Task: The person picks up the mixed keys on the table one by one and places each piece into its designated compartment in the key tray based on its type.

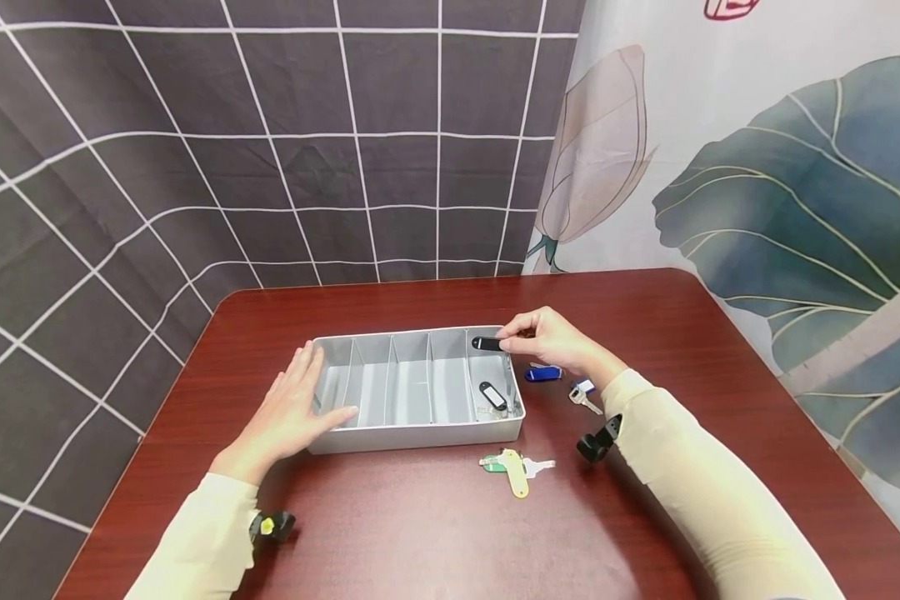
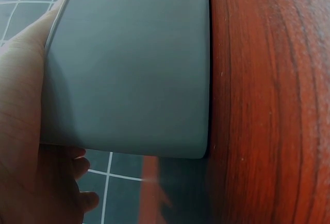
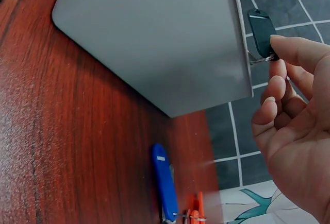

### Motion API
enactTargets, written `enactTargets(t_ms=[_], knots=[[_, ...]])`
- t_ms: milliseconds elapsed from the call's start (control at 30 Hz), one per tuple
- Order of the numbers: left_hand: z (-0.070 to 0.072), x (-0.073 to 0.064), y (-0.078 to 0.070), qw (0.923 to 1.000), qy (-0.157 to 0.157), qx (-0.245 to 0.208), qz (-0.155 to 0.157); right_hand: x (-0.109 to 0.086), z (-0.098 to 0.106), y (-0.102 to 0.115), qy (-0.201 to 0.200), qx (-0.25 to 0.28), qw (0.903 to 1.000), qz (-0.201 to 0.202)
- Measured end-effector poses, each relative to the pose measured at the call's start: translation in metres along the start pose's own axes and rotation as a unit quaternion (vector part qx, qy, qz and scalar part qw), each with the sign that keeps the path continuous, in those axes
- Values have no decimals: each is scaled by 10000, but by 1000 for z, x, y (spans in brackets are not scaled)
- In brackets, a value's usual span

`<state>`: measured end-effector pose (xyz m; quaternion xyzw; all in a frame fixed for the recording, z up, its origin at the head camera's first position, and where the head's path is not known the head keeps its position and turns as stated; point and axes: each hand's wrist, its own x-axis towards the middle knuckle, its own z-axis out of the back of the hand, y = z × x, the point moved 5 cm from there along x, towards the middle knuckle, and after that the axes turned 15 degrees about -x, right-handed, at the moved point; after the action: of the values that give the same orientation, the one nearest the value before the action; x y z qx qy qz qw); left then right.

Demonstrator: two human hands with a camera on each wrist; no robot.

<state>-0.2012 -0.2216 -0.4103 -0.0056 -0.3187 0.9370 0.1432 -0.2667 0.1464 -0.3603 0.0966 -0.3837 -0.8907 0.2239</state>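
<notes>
My right hand [image 1: 551, 337] pinches a black key tag [image 1: 487, 343] between thumb and fingers, above the rightmost compartment of a grey divided tray [image 1: 420, 436]. In the right wrist view, a metal ring hangs from the black key tag [image 3: 262, 31] at the tray's rim. A second black tag with a white label [image 1: 492, 396] lies in that compartment, with a key beside it. My left hand [image 1: 288, 408] rests against the tray's left end, fingers fairly straight along the side and thumb over the front rim. The left wrist view shows the hand [image 2: 26, 105] touching the tray wall.
Right of the tray lie a blue key tag [image 1: 543, 373] and a key [image 1: 585, 400] with a blue-and-white tag. In front are a yellow tag [image 1: 516, 475] and a green tag [image 1: 492, 463] with keys. An orange tag [image 3: 200, 208] shows in the right wrist view.
</notes>
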Motion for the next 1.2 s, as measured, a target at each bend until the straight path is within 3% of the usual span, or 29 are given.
enactTargets(t_ms=[200,433,800,1200], knots=[[0,0,-1,9999,3,93,-45,1,-2,-3,-8,-173,9998,-63],[1,0,-3,9992,-51,384,-110,16,-14,-36,-94,-474,9987,144],[2,-1,-5,9981,-130,590,-147,20,-15,-35,-240,-1036,9941,192],[3,-1,-3,9988,-97,468,-125,15,-11,-35,-328,-981,9943,248]])
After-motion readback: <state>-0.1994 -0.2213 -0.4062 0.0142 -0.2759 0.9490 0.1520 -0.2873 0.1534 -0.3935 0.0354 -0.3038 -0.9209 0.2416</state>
